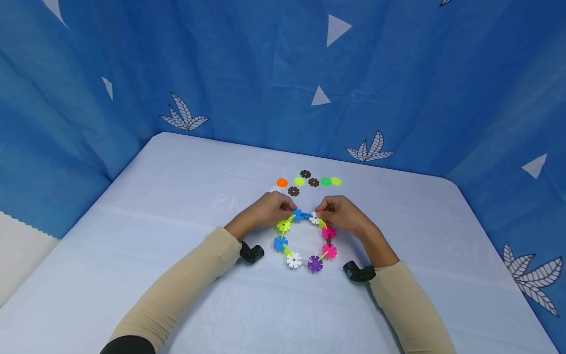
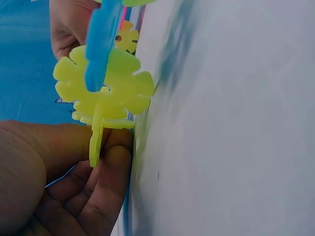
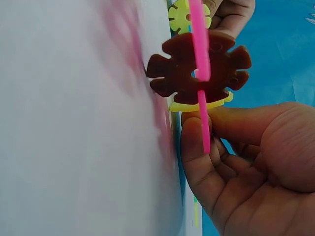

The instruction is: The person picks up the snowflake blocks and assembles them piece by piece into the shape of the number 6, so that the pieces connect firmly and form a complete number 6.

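Observation:
A ring of joined flower-shaped discs stands on the white table, with blue, yellow, white, pink, brown and purple pieces, among them a purple disc [image 1: 315, 264] at its near side. My left hand [image 1: 271, 209] pinches the ring's far left part by the blue disc [image 1: 298, 215]. At the far right my right hand [image 1: 344, 214] pinches it beside a white disc [image 1: 314, 218]. In the left wrist view, thumb and fingers close behind a yellow disc [image 2: 118, 83]. The right wrist view shows a brown disc [image 3: 177, 69] crossed by pink ones, in front of the right fingertips.
Loose discs lie beyond the ring: an orange one [image 1: 282, 182], a green one [image 1: 325, 181], several brown and yellow ones, and a white one [image 1: 275, 189] beside the left hand. Blue patterned cloth [image 1: 274, 73] hangs behind the white table [image 1: 177, 167]. Black wrist devices [image 1: 252, 252] sit at both wrists.

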`<act>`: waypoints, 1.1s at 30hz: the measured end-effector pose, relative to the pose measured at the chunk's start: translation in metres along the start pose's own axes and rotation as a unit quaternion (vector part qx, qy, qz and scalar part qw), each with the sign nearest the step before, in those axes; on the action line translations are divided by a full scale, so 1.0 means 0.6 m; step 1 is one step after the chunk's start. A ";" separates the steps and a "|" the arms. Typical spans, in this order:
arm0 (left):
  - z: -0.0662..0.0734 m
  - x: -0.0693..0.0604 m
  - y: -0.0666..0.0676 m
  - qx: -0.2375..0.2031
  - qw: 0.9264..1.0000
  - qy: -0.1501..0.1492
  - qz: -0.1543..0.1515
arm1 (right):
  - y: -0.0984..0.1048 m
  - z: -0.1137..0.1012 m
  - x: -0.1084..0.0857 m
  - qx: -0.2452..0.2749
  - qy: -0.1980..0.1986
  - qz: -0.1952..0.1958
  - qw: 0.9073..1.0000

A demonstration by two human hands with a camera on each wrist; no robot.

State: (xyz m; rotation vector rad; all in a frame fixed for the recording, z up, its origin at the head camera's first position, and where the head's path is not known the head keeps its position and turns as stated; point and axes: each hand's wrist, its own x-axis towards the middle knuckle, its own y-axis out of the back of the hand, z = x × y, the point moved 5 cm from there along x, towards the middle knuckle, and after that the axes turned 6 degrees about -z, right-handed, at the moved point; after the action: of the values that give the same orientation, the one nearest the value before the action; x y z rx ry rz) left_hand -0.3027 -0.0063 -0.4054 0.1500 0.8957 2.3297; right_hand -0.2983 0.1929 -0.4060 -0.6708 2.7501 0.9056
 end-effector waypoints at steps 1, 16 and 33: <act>0.000 0.000 0.000 0.000 1.000 0.000 0.000 | 0.000 0.000 0.000 -0.002 0.002 -0.001 1.000; -0.003 -0.001 0.000 0.005 1.000 -0.004 0.002 | 0.064 0.004 0.040 -0.100 -0.001 0.025 0.995; -0.001 -0.001 -0.001 -0.002 0.999 0.031 -0.007 | 0.126 0.033 0.093 -0.217 -0.078 0.077 0.970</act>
State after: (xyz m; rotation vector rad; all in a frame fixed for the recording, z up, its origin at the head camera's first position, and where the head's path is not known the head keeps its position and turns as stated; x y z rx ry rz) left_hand -0.3024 -0.0067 -0.4063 0.0693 0.9186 2.3341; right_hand -0.3827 0.2384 -0.3990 -0.4245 2.5075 1.5483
